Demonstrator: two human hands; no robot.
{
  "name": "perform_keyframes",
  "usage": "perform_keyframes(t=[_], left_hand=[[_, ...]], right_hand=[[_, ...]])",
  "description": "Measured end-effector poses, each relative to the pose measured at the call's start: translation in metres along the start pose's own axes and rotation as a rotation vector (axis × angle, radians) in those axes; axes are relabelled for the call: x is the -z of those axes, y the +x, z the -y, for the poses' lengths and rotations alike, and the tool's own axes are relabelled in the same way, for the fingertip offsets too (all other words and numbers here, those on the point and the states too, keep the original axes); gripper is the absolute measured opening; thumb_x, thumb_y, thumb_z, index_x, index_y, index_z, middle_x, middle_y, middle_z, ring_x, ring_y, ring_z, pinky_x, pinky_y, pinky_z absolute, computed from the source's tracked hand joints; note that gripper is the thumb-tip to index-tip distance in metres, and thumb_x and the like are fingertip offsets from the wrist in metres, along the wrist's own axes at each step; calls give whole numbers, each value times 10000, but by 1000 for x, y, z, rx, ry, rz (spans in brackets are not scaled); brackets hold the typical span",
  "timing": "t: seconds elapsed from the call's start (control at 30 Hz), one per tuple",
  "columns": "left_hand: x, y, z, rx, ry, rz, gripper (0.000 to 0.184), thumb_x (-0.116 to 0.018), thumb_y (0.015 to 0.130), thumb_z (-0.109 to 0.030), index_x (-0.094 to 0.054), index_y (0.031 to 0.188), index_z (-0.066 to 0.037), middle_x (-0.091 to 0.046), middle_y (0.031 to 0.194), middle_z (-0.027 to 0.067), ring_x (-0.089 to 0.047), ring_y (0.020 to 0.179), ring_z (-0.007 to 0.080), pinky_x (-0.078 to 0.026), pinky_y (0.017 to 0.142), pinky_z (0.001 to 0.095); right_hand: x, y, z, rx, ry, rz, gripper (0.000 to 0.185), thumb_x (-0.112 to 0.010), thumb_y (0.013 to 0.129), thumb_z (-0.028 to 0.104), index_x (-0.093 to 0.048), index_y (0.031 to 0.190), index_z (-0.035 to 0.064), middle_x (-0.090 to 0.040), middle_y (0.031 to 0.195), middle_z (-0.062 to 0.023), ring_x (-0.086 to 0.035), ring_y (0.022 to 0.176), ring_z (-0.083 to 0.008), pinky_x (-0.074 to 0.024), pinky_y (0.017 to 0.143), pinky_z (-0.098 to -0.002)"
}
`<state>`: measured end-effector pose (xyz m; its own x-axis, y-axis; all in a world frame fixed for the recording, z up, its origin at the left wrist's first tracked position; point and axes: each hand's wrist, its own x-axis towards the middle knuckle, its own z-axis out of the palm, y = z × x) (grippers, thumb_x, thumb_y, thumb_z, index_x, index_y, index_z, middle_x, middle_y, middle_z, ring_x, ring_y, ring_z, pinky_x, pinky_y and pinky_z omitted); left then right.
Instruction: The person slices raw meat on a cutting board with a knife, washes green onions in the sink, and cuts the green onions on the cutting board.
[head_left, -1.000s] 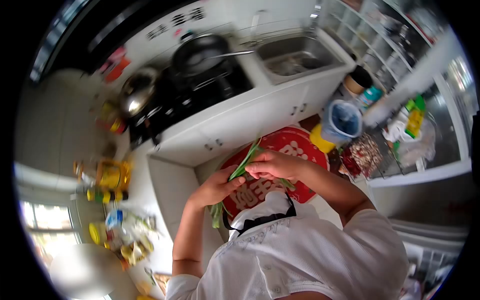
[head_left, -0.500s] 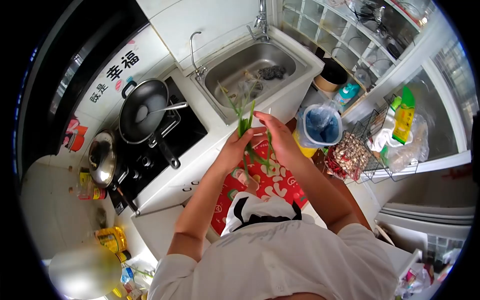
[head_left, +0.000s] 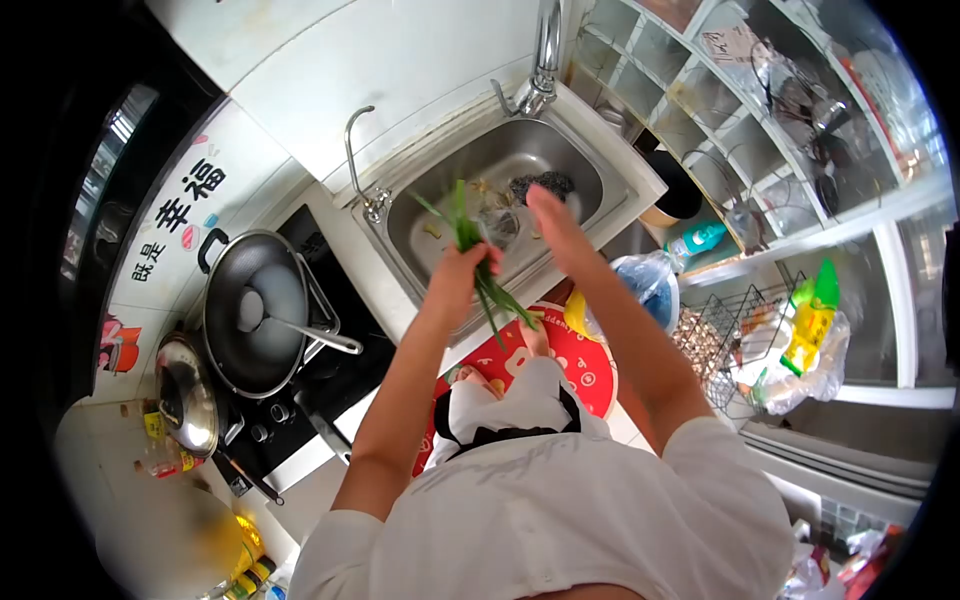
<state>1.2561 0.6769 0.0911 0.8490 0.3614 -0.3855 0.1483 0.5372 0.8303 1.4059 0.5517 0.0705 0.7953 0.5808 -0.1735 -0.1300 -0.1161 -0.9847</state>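
My left hand (head_left: 463,278) is closed around a small bunch of scallions (head_left: 464,228), their green leaves sticking out above and below the fist. It hangs over the front edge of the steel sink (head_left: 455,172). To its right, my right hand (head_left: 556,232) is raised apart from the bunch with its fingers stretched out, slightly blurred, and nothing visible in it. Behind the fingertips, a dark scouring pad (head_left: 522,187) lies in the sink beside a clear plastic bag (head_left: 497,228) and some plant scraps.
Left of the sink, a wok (head_left: 255,345) with a ladle (head_left: 315,335) sits on the black stove (head_left: 345,375). A lidded pan (head_left: 188,400) stands nearer. On the right are a lined bin (head_left: 650,285), a wire basket (head_left: 735,345) and a green bottle (head_left: 700,237).
The view has moved closer to the sink. My hands, earlier together on the scallions, have separated; the right one has let go and moved up, while the left keeps the bunch.
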Motion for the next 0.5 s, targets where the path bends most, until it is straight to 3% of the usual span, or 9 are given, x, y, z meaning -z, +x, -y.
perform_keyframes(t=[0.03,0.1,0.17,0.23,0.27,0.3,0.37,0.47,0.5], left_hand=[[11,12,0,-33,24,-19,95,-482,987,-94,-546,1021,-33,-565,829,47,-547,734,162,-472,725,313],[20,22,-5,-62,-149,-81,88,-497,994,-115,-546,1022,-47,-549,833,34,-536,750,158,-460,754,323],[24,42,-20,-117,-267,-113,87,-510,1001,-130,-548,1025,-55,-533,832,27,-520,756,158,-447,756,320],[25,55,-22,-123,-348,-110,90,-522,1007,-139,-552,1032,-58,-517,829,25,-499,751,163,-433,732,305],[26,67,-21,-123,-379,-80,84,-534,1003,-141,-552,1019,-61,-551,856,41,-535,788,183,-455,770,319],[23,79,-21,-109,-382,-83,85,-534,1004,-142,-551,1020,-61,-564,873,45,-547,814,186,-460,792,323],[11,105,-19,-77,-406,-73,87,-534,1005,-144,-550,1021,-60,-590,906,55,-572,866,192,-471,836,332],[-11,146,-9,-36,-365,-76,87,-513,1016,-163,-536,1030,-80,-615,1002,76,-587,971,213,-461,892,353],[-19,161,-5,-20,-353,-70,87,-506,1020,-169,-531,1033,-86,-623,1034,83,-592,1006,220,-458,911,360]], right_hand=[[10,32,3,33,-98,34,654,-521,986,432,-393,1461,2,-452,1478,-141,-416,1364,-233,-313,1107,-327],[16,113,-7,127,-132,12,698,-600,943,405,-392,1439,-39,-493,1426,-187,-458,1331,-291,-351,1095,-346],[9,147,44,56,-251,109,705,-593,938,424,-396,1431,-39,-469,1445,-218,-434,1357,-315,-354,1096,-365],[-1,208,36,133,-417,126,718,-572,940,467,-397,1431,-28,-450,1454,-244,-402,1383,-326,-339,1116,-397],[-2,268,5,314,-749,83,779,-567,933,507,-349,1462,-21,-419,1477,-241,-383,1390,-351,-314,1143,-413],[-9,306,-19,386,-718,36,824,-581,925,510,-299,1484,-27,-368,1507,-247,-353,1404,-373,-296,1161,-406],[-18,319,-4,298,-563,195,849,-585,928,492,-251,1499,-40,-320,1532,-252,-329,1418,-377,-289,1167,-394],[-16,309,-6,336,-798,419,853,-595,928,478,-249,1493,-60,-319,1533,-253,-321,1429,-354,-292,1163,-387],[-7,307,-3,302,-726,455,830,-598,928,463,-265,1494,-45,-343,1523,-247,-347,1415,-346,-303,1153,-378]])
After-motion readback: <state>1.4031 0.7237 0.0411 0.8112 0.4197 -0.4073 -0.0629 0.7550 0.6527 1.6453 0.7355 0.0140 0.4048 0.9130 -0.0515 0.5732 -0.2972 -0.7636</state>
